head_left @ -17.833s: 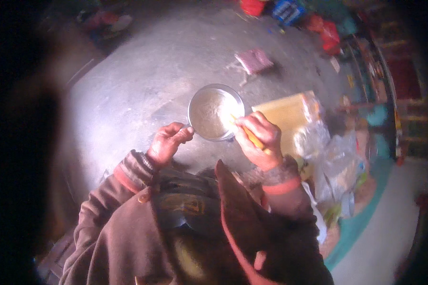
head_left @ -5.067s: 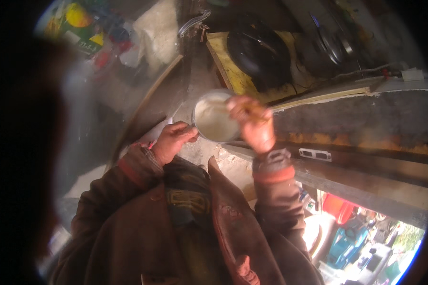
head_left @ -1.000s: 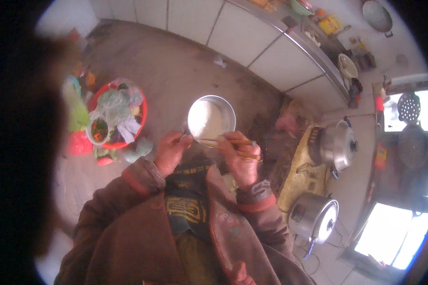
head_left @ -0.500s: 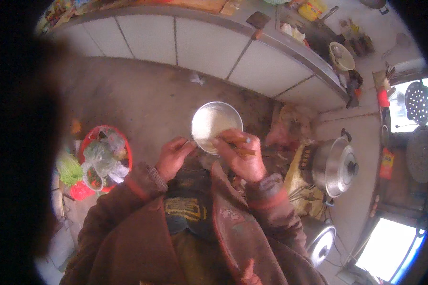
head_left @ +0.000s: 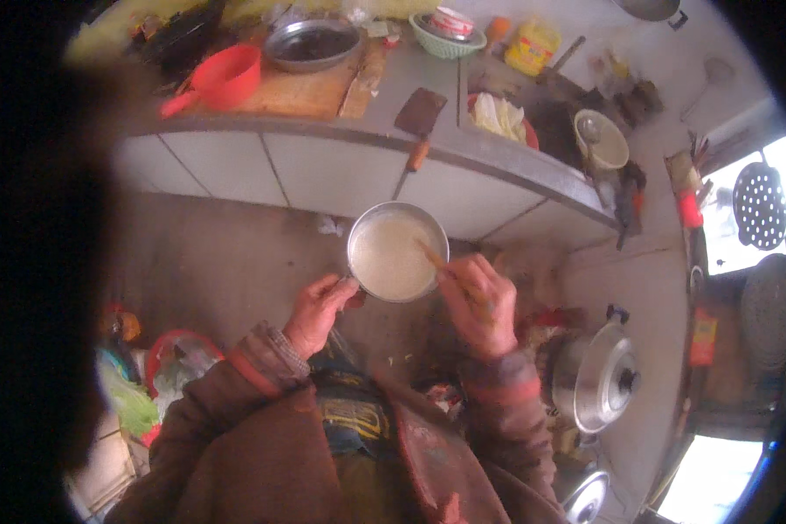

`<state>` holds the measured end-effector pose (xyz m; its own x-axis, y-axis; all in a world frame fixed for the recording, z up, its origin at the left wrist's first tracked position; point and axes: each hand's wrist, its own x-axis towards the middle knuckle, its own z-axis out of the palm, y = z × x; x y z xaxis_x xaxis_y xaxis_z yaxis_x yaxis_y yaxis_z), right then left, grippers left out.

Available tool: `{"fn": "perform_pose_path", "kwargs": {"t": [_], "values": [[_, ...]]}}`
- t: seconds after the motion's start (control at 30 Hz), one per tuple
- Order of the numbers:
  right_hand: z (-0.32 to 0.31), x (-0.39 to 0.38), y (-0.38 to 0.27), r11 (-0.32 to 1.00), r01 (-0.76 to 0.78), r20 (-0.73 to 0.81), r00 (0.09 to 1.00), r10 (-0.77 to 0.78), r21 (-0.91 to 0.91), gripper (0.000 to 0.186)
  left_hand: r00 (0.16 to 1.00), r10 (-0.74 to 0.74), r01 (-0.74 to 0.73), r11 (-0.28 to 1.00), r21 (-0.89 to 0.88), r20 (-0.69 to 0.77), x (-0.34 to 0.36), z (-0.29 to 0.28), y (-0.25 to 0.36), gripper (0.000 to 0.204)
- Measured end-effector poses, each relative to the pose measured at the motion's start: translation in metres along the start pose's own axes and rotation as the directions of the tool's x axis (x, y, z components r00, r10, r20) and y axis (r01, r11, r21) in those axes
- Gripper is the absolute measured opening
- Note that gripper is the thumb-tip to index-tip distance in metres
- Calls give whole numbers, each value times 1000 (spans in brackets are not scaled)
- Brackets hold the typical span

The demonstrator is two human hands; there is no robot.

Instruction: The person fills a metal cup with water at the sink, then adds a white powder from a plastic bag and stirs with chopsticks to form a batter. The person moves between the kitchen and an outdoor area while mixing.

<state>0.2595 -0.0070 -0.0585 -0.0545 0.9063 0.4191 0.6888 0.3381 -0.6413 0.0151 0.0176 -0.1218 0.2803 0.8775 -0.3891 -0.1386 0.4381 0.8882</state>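
A round metal bowl (head_left: 353, 236) is held up in front of me, above the floor. Pale, creamy liquid (head_left: 391, 253) fills much of it. My left hand (head_left: 319, 313) grips the bowl's lower left edge between thumb and fingers. On the other side, my right hand (head_left: 483, 301) is closed around wooden chopsticks (head_left: 430, 254). Their tips reach into the liquid; whether there are two sticks is hard to tell, since the fingers cover the rest.
Beyond the bowl runs a counter (head_left: 393, 65) with a red dipper (head_left: 227, 77), a metal pan (head_left: 313, 44) and a cleaver (head_left: 420, 111) whose handle overhangs the edge. A lidded steel pot (head_left: 596, 375) stands at right. Bagged vegetables (head_left: 183, 367) lie in a red basin at left.
More of the counter shows, so the view has tilted up. My right hand has shifted back from over the bowl, and the chopsticks now slant into the liquid. The left hand keeps its grip.
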Motion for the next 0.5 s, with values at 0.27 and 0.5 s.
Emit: {"fn": "perform_pose_path", "kwargs": {"t": [0.27, 0.5], "values": [[15, 164, 11, 996, 3, 18, 1000, -5, 92, 9, 991, 89, -93, 995, 37, 103, 137, -22, 57, 24], [38, 226, 53, 990, 18, 155, 987, -41, 143, 12, 990, 117, -119, 993, 13, 78, 215, -25, 95, 24]]}}
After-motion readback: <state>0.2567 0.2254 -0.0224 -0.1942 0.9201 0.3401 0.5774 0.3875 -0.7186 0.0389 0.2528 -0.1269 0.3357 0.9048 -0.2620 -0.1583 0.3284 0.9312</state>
